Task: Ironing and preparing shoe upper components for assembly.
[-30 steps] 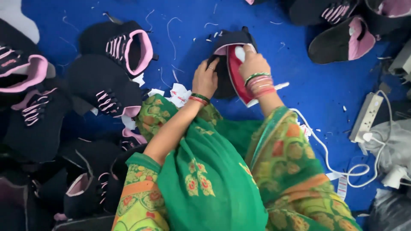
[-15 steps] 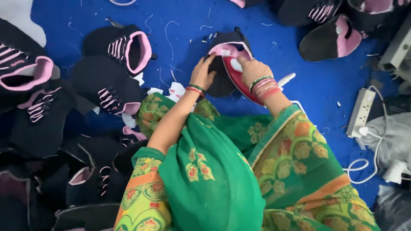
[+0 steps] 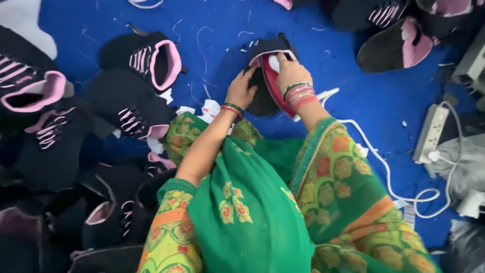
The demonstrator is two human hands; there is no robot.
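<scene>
Two hands on black fabric shoe upper [image 3: 262,96], lying on blue felt floor [image 3: 212,30]: left hand [image 3: 241,91] pressed flat, fingers together; right hand [image 3: 289,71] clamped round red-and-white iron [image 3: 275,81] atop upper.

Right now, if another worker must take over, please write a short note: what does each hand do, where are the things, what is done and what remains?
Left hand: flat on the black shoe upper, holding it down on the blue floor cloth.
Right hand: gripping the red and white iron, which presses on that upper.
Iron cord runs right to the power strip.
Done or not: cannot tell. Black and pink uppers lie in a pile on the left, with more at top right; which are already pressed does not show.
</scene>
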